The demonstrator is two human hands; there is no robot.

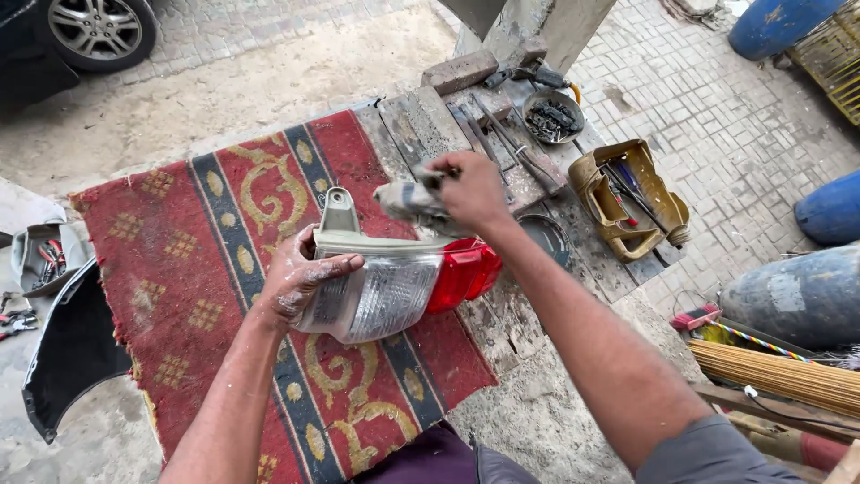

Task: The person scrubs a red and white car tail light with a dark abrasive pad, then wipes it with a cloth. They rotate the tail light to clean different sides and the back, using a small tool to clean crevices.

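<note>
Centre of the view: a car tail light [394, 291] with a clear ribbed lens and a red section at its 3 o'clock end, tilted up over a red patterned rug [193, 260].

Left hand [300, 278] is at the lamp's 9 o'clock end, fingers wrapped over the clear lens, gripping it. Skin is smeared with white residue.

Right hand [470, 190] sits at the lamp's 12 o'clock, closed on a grey crumpled rag [408, 199] that is pressed against the lamp's top edge, just beside the grey mounting tab [339, 213]. A small dark piece shows at the fingertips; can't tell what it is.

The rug covers a rough wooden table [421, 125].

At 1 o'clock from the lamp: loose metal rods and hand tools [506, 143], then a round pan of dark small parts [554, 118]. A brick [460, 70] lies past them at 12.

At 3 o'clock: a cut-open yellow jerrycan [627, 202] holding tools.

At 9 o'clock, on the ground: a black bumper piece [72, 350] and pliers [16, 321].

At 10 o'clock, far off: a car wheel [97, 29].

At 4 o'clock: a bundle of thin sticks [779, 376].
</note>
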